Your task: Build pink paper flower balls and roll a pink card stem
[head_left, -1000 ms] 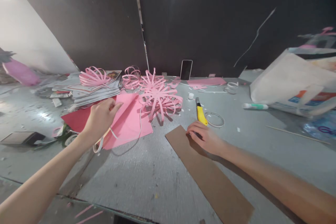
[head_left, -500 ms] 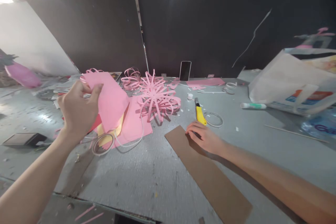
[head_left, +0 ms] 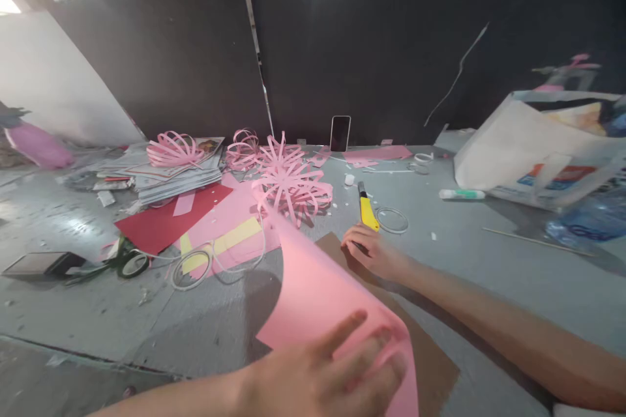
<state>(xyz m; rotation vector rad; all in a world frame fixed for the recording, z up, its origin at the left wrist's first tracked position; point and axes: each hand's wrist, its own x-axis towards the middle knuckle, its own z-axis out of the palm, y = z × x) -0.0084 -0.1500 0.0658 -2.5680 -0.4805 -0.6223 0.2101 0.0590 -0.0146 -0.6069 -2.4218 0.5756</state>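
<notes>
My left hand (head_left: 327, 374) is low in the foreground and grips a pink paper sheet (head_left: 313, 287), which bends up over the brown cardboard strip (head_left: 430, 365). My right hand (head_left: 374, 253) rests on the far end of that strip, fingers curled down on it, just below a yellow utility knife (head_left: 365, 210). Pink paper flowers (head_left: 293, 186) lie beyond the strip.
Pink, yellow and red sheets (head_left: 195, 221) and loose tape loops (head_left: 188, 267) lie at left, with a stack of papers (head_left: 171, 172) behind. A phone (head_left: 340, 133) leans on the dark wall. A glue stick (head_left: 460, 194) and white bag (head_left: 528, 150) sit at right.
My left hand lifted the pink sheet off the pile at left and carried it right and toward me, over the cardboard strip. My right hand stayed on the strip.
</notes>
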